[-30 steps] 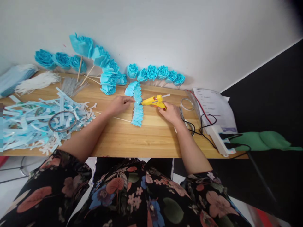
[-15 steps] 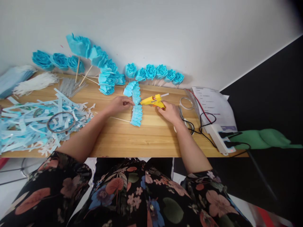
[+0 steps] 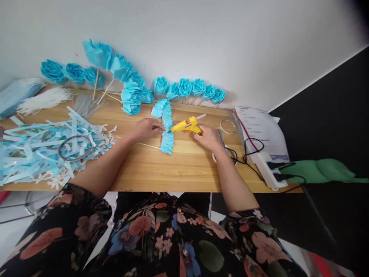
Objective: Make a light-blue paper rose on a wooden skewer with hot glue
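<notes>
A strip of overlapping light-blue crepe paper petals (image 3: 167,140) lies on the table, running away from me, with a thin wooden stick (image 3: 148,145) reaching left from its near end. Fingers of my left hand (image 3: 148,129) are closed at the strip's left edge, about halfway along; the fingertips' exact hold is partly hidden. My right hand (image 3: 208,137) grips a yellow hot glue gun (image 3: 184,125) by its handle. The gun's nozzle points left and sits at the strip's middle, close to my left fingertips. A clear glue stick (image 3: 201,116) pokes out of its back.
Finished blue paper flowers (image 3: 184,87) on sticks lean along the wall. Blue and white paper scraps (image 3: 43,150) cover the table's left, with a ring (image 3: 75,148) on top. At right are tape rolls (image 3: 227,125), papers (image 3: 262,130), black cords and a white power strip (image 3: 269,171).
The glue gun's nozzle has shifted slightly toward me along the strip. My left fingertips have moved a little the same way. Both hands keep their grip.
</notes>
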The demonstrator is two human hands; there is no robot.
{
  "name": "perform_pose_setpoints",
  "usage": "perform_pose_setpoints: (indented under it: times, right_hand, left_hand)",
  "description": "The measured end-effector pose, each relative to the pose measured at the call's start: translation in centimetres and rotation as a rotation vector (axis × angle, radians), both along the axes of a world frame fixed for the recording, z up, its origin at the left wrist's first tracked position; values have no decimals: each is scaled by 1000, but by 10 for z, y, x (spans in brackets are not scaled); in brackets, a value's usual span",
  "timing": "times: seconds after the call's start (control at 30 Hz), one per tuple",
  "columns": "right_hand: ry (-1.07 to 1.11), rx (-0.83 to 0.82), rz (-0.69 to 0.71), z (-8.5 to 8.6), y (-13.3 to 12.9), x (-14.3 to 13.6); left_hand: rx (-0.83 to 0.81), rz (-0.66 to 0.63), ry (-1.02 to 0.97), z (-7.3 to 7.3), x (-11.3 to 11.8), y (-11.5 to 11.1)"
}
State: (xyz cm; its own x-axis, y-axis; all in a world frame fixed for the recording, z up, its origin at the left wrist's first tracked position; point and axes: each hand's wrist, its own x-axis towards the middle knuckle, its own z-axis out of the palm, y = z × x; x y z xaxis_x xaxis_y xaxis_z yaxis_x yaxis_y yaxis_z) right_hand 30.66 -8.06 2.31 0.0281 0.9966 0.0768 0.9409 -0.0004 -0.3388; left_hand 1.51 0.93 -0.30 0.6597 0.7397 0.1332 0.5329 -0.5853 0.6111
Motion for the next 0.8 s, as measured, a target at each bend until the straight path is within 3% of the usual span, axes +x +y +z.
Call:
perform_pose_setpoints:
  times: [0.1,0.2,0.4,0.6,0.8]
  right_hand:
    - [-43,-16,-1,-2,1,0]
    - [-55,-13,-3,-4,1,1]
    - [-47,-26,-13,-1,1,-1]
    - [138,52,-13,2,0,-1]
    - [-15,5,50,-8,3,3]
  left_hand:
    - [-89,43,-84,-2,-2,3]
    - [-112,2,-133,-3,-4,3]
    - [13,-76,-29,-1,-2,2]
    - [82,-87,37,0,-1,0]
    - [-33,-58,-22,0,-3,3]
